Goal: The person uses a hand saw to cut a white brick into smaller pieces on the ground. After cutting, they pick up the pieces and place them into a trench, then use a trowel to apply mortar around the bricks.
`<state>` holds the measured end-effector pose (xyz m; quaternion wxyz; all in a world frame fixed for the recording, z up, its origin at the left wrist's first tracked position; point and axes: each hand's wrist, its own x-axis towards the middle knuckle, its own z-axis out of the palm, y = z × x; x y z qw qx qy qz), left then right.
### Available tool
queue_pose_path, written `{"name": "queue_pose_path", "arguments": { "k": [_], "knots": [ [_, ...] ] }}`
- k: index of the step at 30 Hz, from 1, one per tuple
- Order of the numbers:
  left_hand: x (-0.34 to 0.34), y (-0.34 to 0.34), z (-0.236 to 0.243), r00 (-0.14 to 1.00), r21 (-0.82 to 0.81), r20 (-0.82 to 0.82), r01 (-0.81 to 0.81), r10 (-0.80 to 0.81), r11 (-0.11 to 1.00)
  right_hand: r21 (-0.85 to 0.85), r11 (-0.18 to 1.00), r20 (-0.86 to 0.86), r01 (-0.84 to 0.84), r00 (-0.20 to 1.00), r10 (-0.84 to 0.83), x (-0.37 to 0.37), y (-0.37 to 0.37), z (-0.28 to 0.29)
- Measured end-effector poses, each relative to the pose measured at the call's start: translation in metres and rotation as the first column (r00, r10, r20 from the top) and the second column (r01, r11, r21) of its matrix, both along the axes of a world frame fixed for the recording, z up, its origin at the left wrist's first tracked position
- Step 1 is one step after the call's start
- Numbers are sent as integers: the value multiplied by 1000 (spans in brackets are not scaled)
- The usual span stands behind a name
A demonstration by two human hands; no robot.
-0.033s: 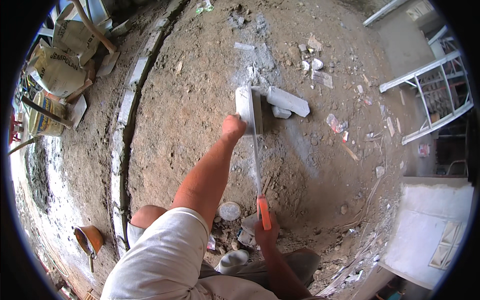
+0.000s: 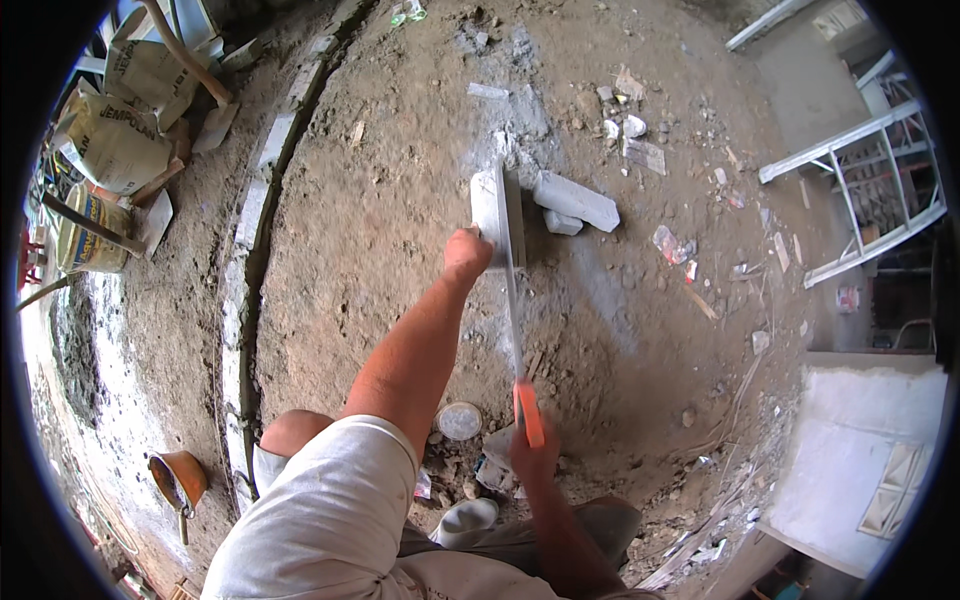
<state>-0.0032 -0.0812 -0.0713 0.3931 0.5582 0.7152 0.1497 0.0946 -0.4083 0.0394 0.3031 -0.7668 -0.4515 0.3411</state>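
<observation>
Head cam has the left hand [image 2: 468, 254] gripping a pale block [image 2: 485, 205] at upper centre, probably steadying it against the saw blade [image 2: 512, 300], with the right hand [image 2: 534, 460] wrapped round the orange handle [image 2: 532, 418] lower down, guiding it I guess.

- From here I see the camera riding on the person's head [image 2: 320, 510], the left of a side-by-side pair.
- It faces down at the hands [image 2: 468, 254], fairly near.
- Its wide fisheye takes in much dirt ground [image 2: 350, 230] around.
</observation>
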Motion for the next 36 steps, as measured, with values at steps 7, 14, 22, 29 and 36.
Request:
{"name": "queue_pose_path", "arguments": {
  "k": [7, 14, 22, 29, 36],
  "knots": [
    [-5, 9, -7, 993, -83, 117, -6, 15, 997, 42, 996, 10, 73, 997, -73, -6, 118, -7],
    [-3, 13, -10, 992, -19, 106, -71, 73, 997, 54, 999, 90, -2, 996, -3, 1, -6, -8],
    [-5, 10, 15, 993, -52, 116, -13, 19, 999, 32, 999, 43, 44, 998, -45, -6, 134, -6],
    [-7, 9, 4, 995, 31, 77, -61, 58, 998, -164, 987, 21, -2, 1000, 5, -1, -11, -5],
    [-4, 10, 10, 997, -29, 65, -29, 31, 999, 1, 1000, 127, 0, 992, -1, -3, 132, -10]
  ]
}}
